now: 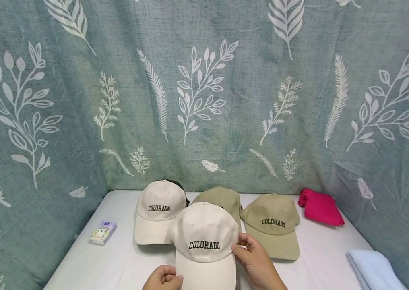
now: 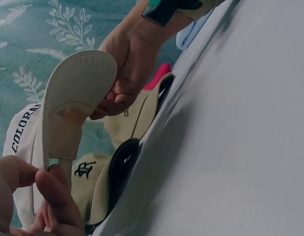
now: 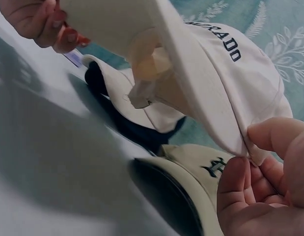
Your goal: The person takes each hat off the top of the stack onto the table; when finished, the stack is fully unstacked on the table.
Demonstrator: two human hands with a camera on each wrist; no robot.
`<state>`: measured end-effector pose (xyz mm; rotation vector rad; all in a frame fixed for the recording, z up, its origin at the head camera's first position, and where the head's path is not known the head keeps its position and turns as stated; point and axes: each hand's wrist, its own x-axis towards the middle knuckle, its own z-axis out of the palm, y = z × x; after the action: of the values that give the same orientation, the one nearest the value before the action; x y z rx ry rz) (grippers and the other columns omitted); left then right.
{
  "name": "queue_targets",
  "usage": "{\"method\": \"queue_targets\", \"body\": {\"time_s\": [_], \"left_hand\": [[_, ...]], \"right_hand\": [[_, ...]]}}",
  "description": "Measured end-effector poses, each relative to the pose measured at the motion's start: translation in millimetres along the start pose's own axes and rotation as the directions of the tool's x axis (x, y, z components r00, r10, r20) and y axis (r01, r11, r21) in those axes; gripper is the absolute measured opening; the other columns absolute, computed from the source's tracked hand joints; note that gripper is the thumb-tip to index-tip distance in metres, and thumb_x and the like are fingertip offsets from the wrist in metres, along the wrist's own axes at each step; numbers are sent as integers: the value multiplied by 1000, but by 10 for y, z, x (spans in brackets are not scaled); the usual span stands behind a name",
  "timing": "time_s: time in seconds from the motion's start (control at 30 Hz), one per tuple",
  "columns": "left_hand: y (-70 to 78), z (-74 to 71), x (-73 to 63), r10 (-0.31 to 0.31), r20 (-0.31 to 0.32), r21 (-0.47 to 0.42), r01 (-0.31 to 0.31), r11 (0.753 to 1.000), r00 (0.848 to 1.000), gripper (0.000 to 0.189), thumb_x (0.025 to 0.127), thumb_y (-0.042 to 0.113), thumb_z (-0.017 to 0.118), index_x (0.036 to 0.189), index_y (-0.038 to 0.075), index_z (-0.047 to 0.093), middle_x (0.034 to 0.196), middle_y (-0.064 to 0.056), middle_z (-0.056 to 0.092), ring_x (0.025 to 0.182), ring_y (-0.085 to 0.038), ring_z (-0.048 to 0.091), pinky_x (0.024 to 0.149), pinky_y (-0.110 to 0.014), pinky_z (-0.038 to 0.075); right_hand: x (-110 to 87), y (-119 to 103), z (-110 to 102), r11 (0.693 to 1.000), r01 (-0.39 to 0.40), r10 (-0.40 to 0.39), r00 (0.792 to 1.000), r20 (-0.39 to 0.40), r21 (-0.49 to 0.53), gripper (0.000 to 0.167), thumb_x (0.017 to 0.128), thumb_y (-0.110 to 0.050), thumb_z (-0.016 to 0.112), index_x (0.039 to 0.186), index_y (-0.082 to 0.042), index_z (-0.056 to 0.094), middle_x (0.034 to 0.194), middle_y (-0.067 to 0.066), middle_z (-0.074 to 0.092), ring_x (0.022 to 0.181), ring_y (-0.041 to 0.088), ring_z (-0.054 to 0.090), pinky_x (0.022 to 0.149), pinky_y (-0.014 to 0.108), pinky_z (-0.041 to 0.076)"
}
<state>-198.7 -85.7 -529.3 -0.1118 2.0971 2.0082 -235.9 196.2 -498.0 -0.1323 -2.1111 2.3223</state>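
Note:
A cream baseball cap (image 1: 204, 231) lettered COLORADO is held up off the table, its crown facing the head camera and its brim downward. My left hand (image 1: 162, 278) pinches the brim's left edge between thumb and fingers. On the other side, my right hand (image 1: 257, 262) pinches the cap's edge where brim meets crown. From the right wrist, the hollow underside of the cap (image 3: 186, 64) shows, with a pale lining inside. Behind it stand a second cream COLORADO cap (image 1: 159, 205), a khaki COLORADO cap (image 1: 275, 217) and a partly hidden khaki cap (image 1: 222, 195) with a dark emblem.
A small purple and green packet (image 1: 103, 233) lies at the left on the white table (image 1: 117, 257). Folded red cloth (image 1: 322, 207) sits at the back right, and folded light-blue cloth (image 1: 374, 268) at the front right. A leaf-patterned green curtain (image 1: 204, 100) surrounds the table.

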Motion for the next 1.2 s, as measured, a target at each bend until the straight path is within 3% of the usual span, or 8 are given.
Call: {"method": "queue_targets", "body": {"time_s": [0.23,0.37,0.67,0.83,1.2], "left_hand": [[30,143,-1,-1,77,6,0,1000,997,35,92,21,73,110,-4,57,89,-5,65,77,-15,63,69,-29,57],[24,265,0,37,99,5,-37,999,994,30,91,18,74,105,-3,58,87,-5,65,76,-14,63,68,-28,57],[-3,560,8,90,148,12,-93,996,985,27,90,15,75,102,-2,58,85,-5,65,76,-13,64,68,-27,57],[0,715,32,88,174,11,-91,996,981,25,89,14,77,99,1,58,82,-2,64,73,-11,63,66,-24,55],[16,1038,88,133,264,1,-138,990,955,24,86,12,81,92,3,60,74,1,67,67,-7,61,64,-19,50]], "right_hand": [[-55,-38,-202,999,-13,13,1000,0,-38,45,100,-3,66,139,9,48,115,9,59,99,15,60,81,25,55],[-89,-59,-331,999,-15,15,1000,2,-51,46,101,-5,64,142,9,46,116,9,59,102,15,61,83,25,55],[-204,-72,-655,994,-35,30,998,-51,-107,49,101,-5,66,142,11,45,121,12,60,106,15,63,88,25,58],[-241,-17,-870,984,-91,76,992,-103,-155,51,98,-8,69,141,11,47,119,12,62,101,16,65,83,27,59],[-330,22,-1283,976,-82,50,986,-159,-202,58,97,-7,69,143,16,42,118,12,64,95,14,68,81,28,60]]}}
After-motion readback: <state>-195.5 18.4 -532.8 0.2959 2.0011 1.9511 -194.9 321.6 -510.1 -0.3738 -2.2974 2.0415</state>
